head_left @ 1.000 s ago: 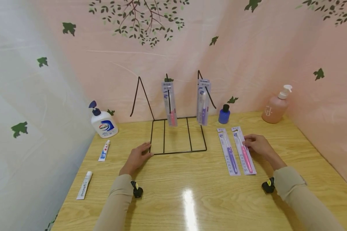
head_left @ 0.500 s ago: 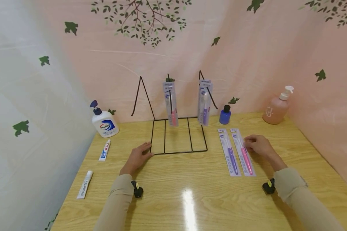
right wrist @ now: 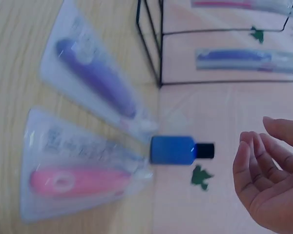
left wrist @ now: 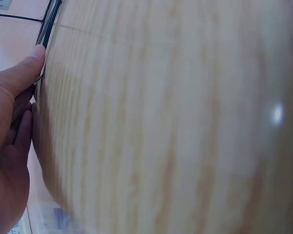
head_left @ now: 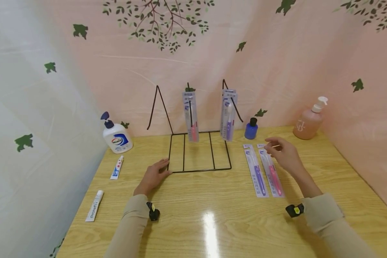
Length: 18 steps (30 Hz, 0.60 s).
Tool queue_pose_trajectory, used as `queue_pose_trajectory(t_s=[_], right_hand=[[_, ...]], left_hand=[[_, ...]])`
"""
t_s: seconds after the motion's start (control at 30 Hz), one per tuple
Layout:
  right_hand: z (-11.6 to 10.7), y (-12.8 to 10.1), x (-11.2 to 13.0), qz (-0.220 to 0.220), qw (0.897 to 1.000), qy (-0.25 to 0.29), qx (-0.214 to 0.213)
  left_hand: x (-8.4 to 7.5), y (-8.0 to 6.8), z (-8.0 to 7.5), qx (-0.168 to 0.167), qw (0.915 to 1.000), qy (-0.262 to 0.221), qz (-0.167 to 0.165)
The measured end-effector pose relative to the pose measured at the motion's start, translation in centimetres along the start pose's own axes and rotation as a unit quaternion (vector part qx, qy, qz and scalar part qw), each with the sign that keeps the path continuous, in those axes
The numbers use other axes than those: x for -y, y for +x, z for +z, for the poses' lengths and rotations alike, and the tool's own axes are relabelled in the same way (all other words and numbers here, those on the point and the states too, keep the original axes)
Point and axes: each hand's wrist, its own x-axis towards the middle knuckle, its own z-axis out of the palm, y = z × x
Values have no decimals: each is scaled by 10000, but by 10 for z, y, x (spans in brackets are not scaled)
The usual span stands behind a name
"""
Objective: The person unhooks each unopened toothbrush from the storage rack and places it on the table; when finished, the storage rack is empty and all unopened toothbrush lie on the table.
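Note:
My left hand (head_left: 153, 176) holds the front left corner of a black wire display rack (head_left: 198, 170), thumb on the front bar and fingers at the side bar. In the left wrist view its thumb (left wrist: 29, 68) touches the wire. Packaged toothbrushes hang on two rack hooks: pink (head_left: 191, 122) on the middle one, purple (head_left: 228, 118) on the right one. The left hook (head_left: 153, 107) is bare. My right hand (head_left: 283, 154) hovers above the top of a packaged pink toothbrush (head_left: 272, 175), thumb and fingers apart, holding nothing. A packaged purple toothbrush (head_left: 257, 173) lies beside it.
A blue bottle (head_left: 251, 129) stands behind the flat packs. At the back right is a pink pump bottle (head_left: 306, 123). On the left are a white pump bottle (head_left: 117, 138), a small toothpaste tube (head_left: 117, 167) and a white tube (head_left: 94, 206). A printed curtain hangs behind.
My right hand has let go of the pink toothbrush pack's edge and risen toward its top end. The pink pack has shifted slightly left, closer to the purple one. My left hand stays put.

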Motion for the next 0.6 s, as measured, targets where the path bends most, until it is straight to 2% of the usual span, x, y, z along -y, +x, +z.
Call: queue_pose_trajectory(t_s=[0.1, 0.23, 0.4, 0.6], right_hand=[[10, 0, 14, -447, 9989, 105, -76], [24, 0, 32, -816, 9964, 201, -124], [42, 1, 56, -1131, 9923, 504, -95], [61, 7, 79, -1345, 9875, 801, 156]], left_hand=[[0, 0, 0, 12, 10000, -15, -20], [1, 0, 0, 6, 10000, 30, 10], [1, -1, 0, -31, 10000, 23, 46], [2, 0, 0, -24, 10000, -13, 15]])
